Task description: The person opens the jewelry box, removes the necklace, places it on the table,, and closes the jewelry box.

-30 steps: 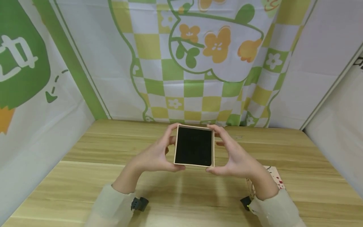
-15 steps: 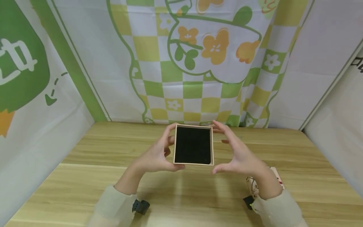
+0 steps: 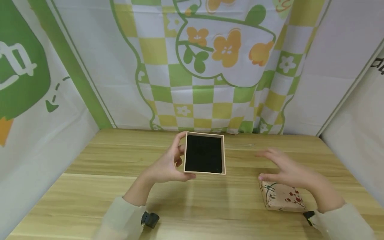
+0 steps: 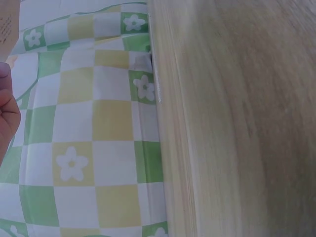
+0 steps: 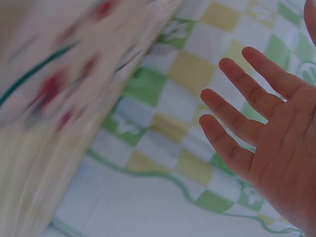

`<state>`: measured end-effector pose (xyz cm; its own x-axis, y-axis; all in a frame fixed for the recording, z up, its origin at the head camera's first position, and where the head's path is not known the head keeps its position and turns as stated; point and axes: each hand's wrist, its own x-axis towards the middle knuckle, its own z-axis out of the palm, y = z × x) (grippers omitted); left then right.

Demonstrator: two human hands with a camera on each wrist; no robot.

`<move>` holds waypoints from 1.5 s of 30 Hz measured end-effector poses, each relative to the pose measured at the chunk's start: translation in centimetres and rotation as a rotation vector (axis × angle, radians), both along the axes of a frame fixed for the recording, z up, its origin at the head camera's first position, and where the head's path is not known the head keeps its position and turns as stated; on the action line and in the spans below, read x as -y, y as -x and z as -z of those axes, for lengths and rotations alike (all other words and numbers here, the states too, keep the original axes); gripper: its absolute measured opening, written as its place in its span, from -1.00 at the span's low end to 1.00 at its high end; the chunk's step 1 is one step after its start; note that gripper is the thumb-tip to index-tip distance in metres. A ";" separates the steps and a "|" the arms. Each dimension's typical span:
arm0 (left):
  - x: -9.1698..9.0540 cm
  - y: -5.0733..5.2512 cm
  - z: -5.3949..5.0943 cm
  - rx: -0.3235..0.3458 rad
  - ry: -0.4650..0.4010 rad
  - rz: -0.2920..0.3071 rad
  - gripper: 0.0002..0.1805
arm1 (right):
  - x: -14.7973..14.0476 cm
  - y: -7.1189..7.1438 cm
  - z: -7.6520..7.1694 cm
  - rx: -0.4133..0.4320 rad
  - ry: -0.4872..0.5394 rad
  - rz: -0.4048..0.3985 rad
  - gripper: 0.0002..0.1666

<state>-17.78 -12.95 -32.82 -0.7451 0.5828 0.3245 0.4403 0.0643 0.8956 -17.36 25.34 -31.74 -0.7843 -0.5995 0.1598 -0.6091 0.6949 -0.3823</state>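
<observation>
A square box (image 3: 204, 154) with thin pale walls and a black inside is held up above the table, its open side toward the head camera. My left hand (image 3: 168, 163) grips it by its left side, the thumb along the bottom edge and the fingers behind. My right hand (image 3: 288, 170) is off the box, fingers spread and holding nothing; the right wrist view shows its palm (image 5: 286, 143). Just below that hand lies a beige box lid (image 3: 283, 196) with red blossoms and dark stems, partly covered by it. In the left wrist view only a corner of the held box (image 4: 7, 27) shows.
A thin, clear, rod-like item (image 3: 240, 145) lies at the back of the wooden table (image 3: 120, 206). Behind the table hangs a checkered green, yellow and white curtain (image 3: 204, 100). White printed cloth walls (image 3: 360, 100) stand at both sides.
My right hand has let go of the box and moved right, over to the patterned lid, now more exposed. My left hand keeps holding the box at nearly the same spot.
</observation>
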 end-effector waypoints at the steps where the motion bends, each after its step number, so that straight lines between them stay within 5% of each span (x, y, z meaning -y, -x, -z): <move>1: 0.1 0.0 0.0 -0.003 0.002 -0.003 0.21 | -0.5 0.0 0.1 0.004 -0.022 0.003 -0.20; 9: 0.3 -0.2 -0.4 -0.015 -0.011 -0.005 0.20 | -3.5 -0.5 2.2 0.171 -0.146 0.092 0.18; 14: 0.5 -0.3 -0.5 -0.024 0.004 -0.012 0.22 | -4.2 -1.0 3.6 0.253 -0.190 0.082 0.33; 26: 0.4 -0.3 -0.5 -0.029 0.012 -0.021 0.23 | -4.7 -1.5 5.0 0.230 -0.230 0.086 0.33; 37: 0.4 -0.2 -0.4 -0.025 0.018 -0.020 0.24 | -3.7 -1.9 5.1 0.112 -0.239 0.110 0.24; 45: 0.3 -0.2 -0.3 -0.017 0.000 -0.007 0.23 | -2.6 -1.8 4.6 0.053 -0.095 0.115 0.24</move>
